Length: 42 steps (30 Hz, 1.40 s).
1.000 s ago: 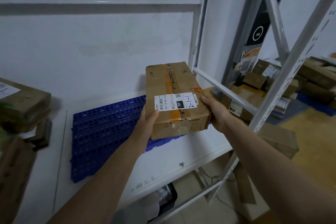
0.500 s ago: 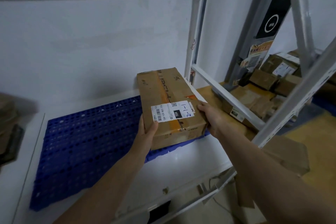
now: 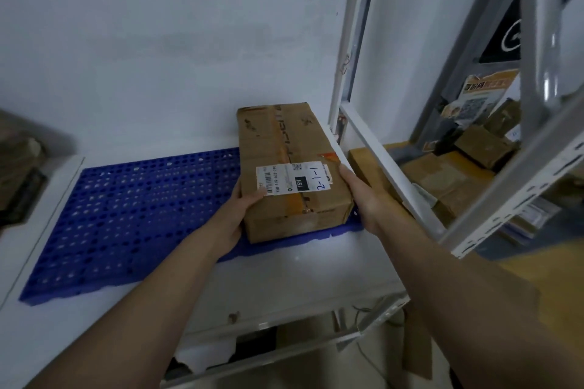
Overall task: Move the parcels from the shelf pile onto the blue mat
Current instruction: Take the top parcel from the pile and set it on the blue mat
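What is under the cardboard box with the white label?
The blue mat lies under the cardboard box, at its right end, showing along the box's left and front edges. Whether the box fully rests on it is hidden. The left hand and right hand hold its sides.

Wall: you face a plain white wall (image 3: pixel 164 50) behind the shelf.
Shelf frame: a white metal upright (image 3: pixel 350 50) stands to your right, with a slanted white brace (image 3: pixel 388 164) running down from it.
Perforated post: a second white post (image 3: pixel 518 196) with slots crosses your near right.
Neighbouring boxes: beyond the frame you see brown cartons (image 3: pixel 448 180) piled together.
Poster: an orange and white printed sheet (image 3: pixel 483 95) hangs above those cartons.
Floor: yellowish floor (image 3: pixel 550 275) shows at your lower right.
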Each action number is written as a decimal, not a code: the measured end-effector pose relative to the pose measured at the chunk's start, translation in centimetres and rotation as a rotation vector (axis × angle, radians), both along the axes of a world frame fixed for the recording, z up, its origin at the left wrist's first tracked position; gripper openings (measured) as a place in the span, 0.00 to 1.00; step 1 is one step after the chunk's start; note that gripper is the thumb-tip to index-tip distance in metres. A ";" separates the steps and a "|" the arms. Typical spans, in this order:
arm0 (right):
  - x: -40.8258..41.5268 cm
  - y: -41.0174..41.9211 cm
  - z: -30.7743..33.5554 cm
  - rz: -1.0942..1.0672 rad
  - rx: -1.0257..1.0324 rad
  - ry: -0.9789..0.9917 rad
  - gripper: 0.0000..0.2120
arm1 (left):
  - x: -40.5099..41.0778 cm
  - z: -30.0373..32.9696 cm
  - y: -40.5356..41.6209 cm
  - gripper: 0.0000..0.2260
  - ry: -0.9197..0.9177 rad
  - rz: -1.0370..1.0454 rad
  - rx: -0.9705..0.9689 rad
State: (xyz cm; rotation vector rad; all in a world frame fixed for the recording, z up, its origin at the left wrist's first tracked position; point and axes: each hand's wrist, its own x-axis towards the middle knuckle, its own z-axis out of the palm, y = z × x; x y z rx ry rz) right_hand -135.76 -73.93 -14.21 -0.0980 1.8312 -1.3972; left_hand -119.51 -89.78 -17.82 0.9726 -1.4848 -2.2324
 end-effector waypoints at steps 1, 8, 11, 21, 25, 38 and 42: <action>-0.6 0.0 -0.4 0.021 -0.012 0.001 0.16 | -0.3 0.0 0.4 0.21 -0.001 0.013 0.007; -2.7 1.2 -1.5 0.000 -0.094 -0.017 0.14 | -1.5 -0.3 2.2 0.24 0.014 0.002 0.030; -3.3 1.4 -1.9 -0.021 -0.120 -0.027 0.14 | -1.7 -0.2 2.6 0.23 0.013 -0.003 0.033; -3.9 1.6 -1.8 0.003 -0.105 -0.016 0.15 | -2.3 0.1 2.5 0.23 -0.003 -0.034 0.040; -3.9 1.6 -1.7 0.032 -0.076 0.013 0.16 | -2.3 0.1 2.2 0.23 -0.023 -0.064 0.018; -1.2 -0.3 1.6 0.482 0.524 1.245 0.21 | 0.1 3.3 0.3 0.26 -0.455 0.017 -0.805; 2.4 -3.1 2.3 0.743 0.455 1.382 0.17 | 3.9 3.7 0.2 0.24 -0.716 -0.059 -1.155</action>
